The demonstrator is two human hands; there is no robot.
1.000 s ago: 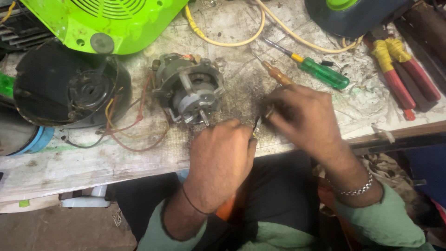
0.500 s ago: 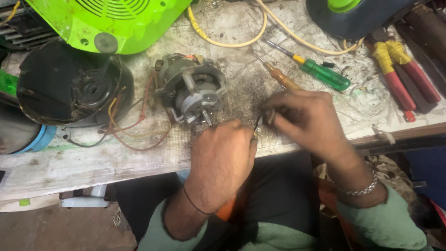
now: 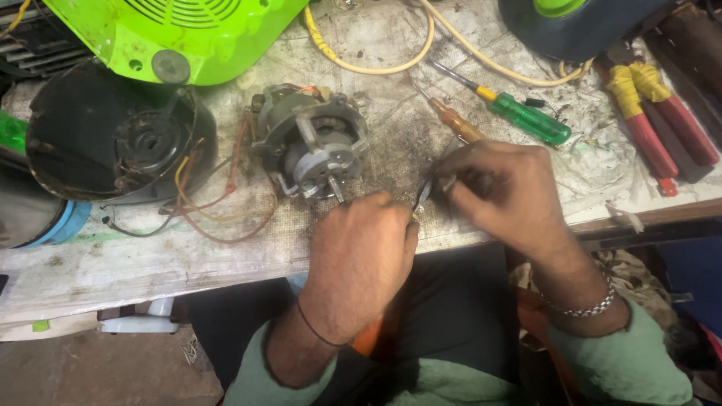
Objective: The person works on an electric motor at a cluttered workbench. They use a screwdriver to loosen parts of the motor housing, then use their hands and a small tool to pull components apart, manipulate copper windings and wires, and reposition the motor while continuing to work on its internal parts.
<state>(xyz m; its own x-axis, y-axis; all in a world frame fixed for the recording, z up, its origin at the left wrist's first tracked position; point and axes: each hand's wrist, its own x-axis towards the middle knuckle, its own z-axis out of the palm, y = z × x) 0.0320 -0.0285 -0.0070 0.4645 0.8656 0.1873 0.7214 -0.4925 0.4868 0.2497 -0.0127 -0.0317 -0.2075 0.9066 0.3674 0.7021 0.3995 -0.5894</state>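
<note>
Landmark: small electric motor [image 3: 312, 143], grey metal, shaft end pointing toward the person, resting on the stained bench top [image 3: 113, 259].

No packages, labels or signs can be made out on the bench. Coloured items by place: a lime-green plastic housing [image 3: 188, 34] with vent slots lies behind the motor; a black round casing [image 3: 113, 135] sits just to the motor's left, joined to it by red and yellow wires [image 3: 218, 203]. To the motor's right, an amber-handled screwdriver [image 3: 455, 124] and a green-handled screwdriver [image 3: 526, 116] lie slanted, near each other. Well right of the motor are pliers [image 3: 647, 113] with red and yellow grips. A yellow cable [image 3: 361, 60] loops behind the motor.

Left hand [image 3: 361, 263]: back of hand up, fingers curled shut, just in front of the motor's shaft; what it grips is hidden under the knuckles. Thin black band on the wrist.

Right hand [image 3: 504, 192]: right of the motor, palm down, fingertips pressed together, pinching a small thin metal piece [image 3: 425, 194] that runs between the two hands. Its exact kind is too small to tell. Chain bracelet on the wrist, green sleeve below.
</note>
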